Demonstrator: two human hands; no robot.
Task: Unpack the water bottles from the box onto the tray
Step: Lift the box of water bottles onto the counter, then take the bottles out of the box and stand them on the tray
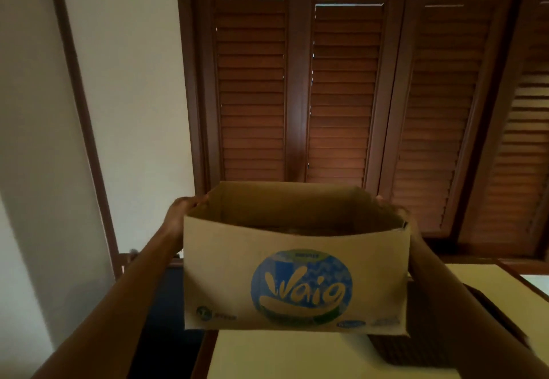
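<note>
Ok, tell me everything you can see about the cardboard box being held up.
The cardboard box is plain brown, open at the top with no lid flaps showing. Its near side bears a round blue and green logo with cream lettering, plus small blurred marks along the bottom. It is held level, above a pale surface. The left hand grips its left rim; the right hand holds the right end, mostly hidden. Its contents cannot be seen.

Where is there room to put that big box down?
Bare pale tabletop lies under the cardboard box, left of the dark woven tray. More shows at far right, beyond the tray. Both hands, left hand and right hand, grip the box's ends.
</note>
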